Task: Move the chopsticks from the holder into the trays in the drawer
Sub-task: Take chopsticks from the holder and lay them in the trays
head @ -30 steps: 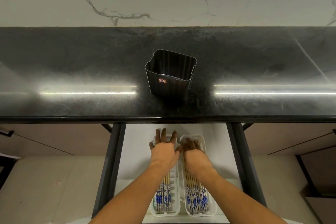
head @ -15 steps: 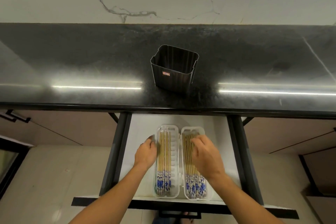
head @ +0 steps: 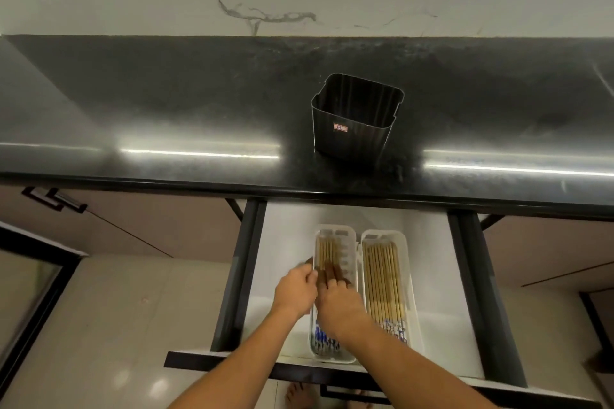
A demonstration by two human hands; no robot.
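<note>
A black ribbed holder [head: 355,119] stands on the dark countertop [head: 166,103], and I see no chopsticks in it. Below, the open drawer [head: 432,259] holds two white trays side by side. The left tray [head: 351,242] and the right tray [head: 409,276] each carry several wooden chopsticks with blue-patterned ends; those on the right [head: 382,276] lie in full view. My left hand [head: 294,290] curls on the left tray's left rim. My right hand [head: 339,304] lies over the left tray, its fingers flat on the chopsticks there [head: 327,251].
The drawer's black side rails [head: 239,276] run along both sides, and its dark front edge [head: 216,360] is nearest me. Cabinet fronts with a black handle [head: 53,201] flank it. A marble wall rises behind the counter. Bare feet show on the tiled floor [head: 116,325].
My right hand has crossed from the right tray to the left tray's chopsticks, leaving the right tray uncovered. My left hand stays at the left tray's side. The view has shifted slightly.
</note>
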